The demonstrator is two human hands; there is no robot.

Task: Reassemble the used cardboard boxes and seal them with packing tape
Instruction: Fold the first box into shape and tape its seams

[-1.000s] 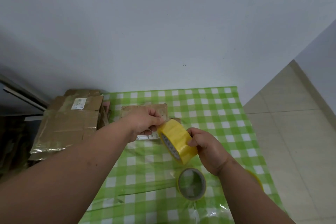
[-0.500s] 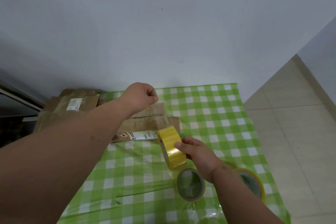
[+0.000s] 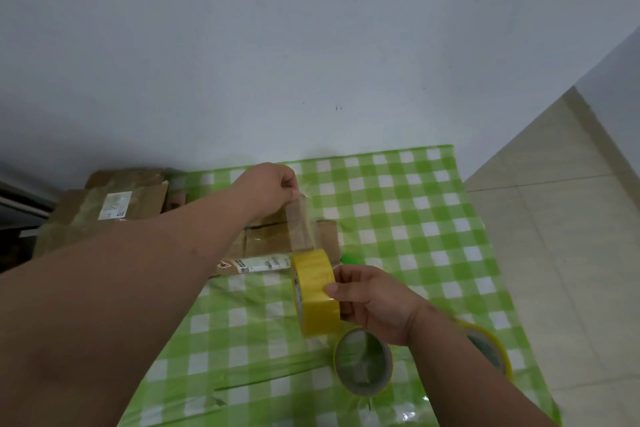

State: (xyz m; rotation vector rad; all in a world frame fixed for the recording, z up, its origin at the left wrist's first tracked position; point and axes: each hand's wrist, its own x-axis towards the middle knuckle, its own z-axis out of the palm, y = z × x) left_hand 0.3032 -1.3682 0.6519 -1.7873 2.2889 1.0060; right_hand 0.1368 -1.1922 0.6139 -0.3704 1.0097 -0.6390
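At the far left, a stack of flattened cardboard boxes (image 3: 104,208) with a white shipping label lies against the wall, at the edge of the table (image 3: 433,218), which is covered in a green-and-white checked cloth. Just right of the stack, the left hand (image 3: 268,189) is raised above the cloth, its fingers curled and pinching the free end of a clear tape strip (image 3: 300,224). The strip runs down from those fingertips to the yellow tape roll (image 3: 317,291), which stands on edge in the air. Behind the strip a small cardboard box (image 3: 277,241) lies on the table, a printed label along its near edge, partly hidden by the left forearm. A small green object (image 3: 349,258) shows beside the box; what it is cannot be told. The right hand (image 3: 375,302) grips the yellow roll, thumb pressed on its outer face. Below that hand a nearly spent tape roll (image 3: 363,361) rests on the cloth, and another yellow-rimmed roll (image 3: 491,350) lies blurred behind the right wrist.
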